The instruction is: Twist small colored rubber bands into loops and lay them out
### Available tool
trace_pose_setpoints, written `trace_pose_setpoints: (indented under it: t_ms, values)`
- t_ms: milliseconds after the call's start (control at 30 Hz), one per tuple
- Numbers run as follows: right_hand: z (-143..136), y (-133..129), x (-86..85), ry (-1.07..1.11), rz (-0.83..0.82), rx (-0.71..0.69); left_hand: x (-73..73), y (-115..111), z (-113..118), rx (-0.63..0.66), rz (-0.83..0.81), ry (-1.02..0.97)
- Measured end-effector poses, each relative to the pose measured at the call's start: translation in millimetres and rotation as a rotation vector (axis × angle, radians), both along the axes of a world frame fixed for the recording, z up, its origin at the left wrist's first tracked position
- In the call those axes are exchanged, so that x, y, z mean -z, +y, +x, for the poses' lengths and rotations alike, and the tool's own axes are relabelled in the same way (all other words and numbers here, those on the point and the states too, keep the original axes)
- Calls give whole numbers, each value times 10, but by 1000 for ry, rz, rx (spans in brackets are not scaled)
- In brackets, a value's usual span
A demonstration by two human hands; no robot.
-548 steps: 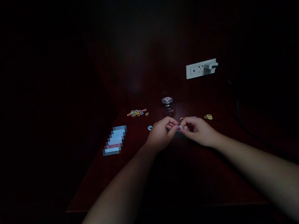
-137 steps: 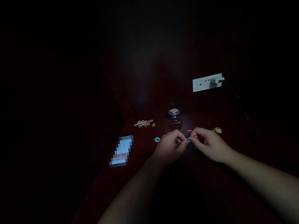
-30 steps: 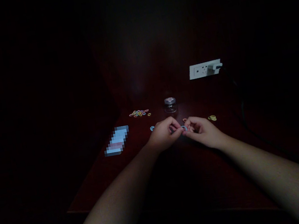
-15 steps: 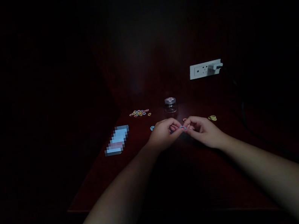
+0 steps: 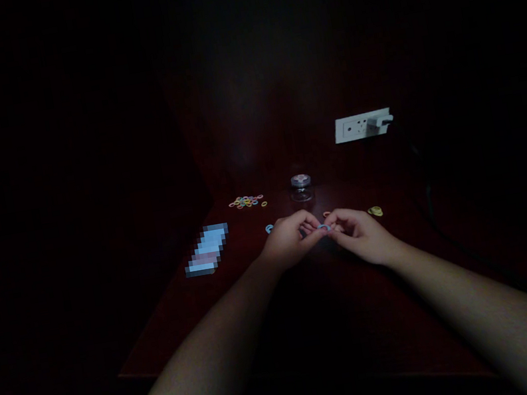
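Observation:
Between the fingertips of both hands is a small light-blue hair tie [image 5: 324, 227], held over the dark red table. My left hand [image 5: 291, 240] pinches its left side, and my right hand [image 5: 359, 234] pinches its right side. Partly hidden behind my left hand lies some blue hair ties [image 5: 269, 229]. A pink hair tie [image 5: 327, 214] shows just behind my right fingers. Yellow hair ties [image 5: 375, 211] lie in a small pile to the right of my right hand.
A clear lidded jar [image 5: 302, 188] stands beyond my hands. Mixed coloured hair ties [image 5: 247, 201] are scattered at the back left. A blurred-out phone-like slab [image 5: 206, 250] lies on the left of the table [image 5: 175, 333]. A plug sits in the wall socket [image 5: 363, 125], its cable running down the right.
Both hands keep hold of the blue hair tie, whose loop now shows more openly between the fingertips. The whole view has shifted very slightly.

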State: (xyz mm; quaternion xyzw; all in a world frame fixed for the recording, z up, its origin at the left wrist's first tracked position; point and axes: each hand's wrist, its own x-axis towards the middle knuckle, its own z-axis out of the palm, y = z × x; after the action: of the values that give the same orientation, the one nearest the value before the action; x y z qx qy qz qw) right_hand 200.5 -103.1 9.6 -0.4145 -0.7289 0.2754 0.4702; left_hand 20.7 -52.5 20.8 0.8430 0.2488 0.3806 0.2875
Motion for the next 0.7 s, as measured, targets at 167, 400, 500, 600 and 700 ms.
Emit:
trace_pose_setpoints:
  t_ms: [167,400,500,600,700]
  values:
    - [1,9,6,-12,15,21,7,3,4,2,6,-13]
    - [7,9,-3,-2,26,52,-2,-5,4,-1,51,-16]
    - [6,-1,-18,-10,25,62,-6,-6,-1,0,71,-2]
    - [3,-7,-30,-31,40,69,-4,-4,-3,6,89,1]
    - [5,-6,-32,-46,52,79,-2,0,-4,6,96,4]
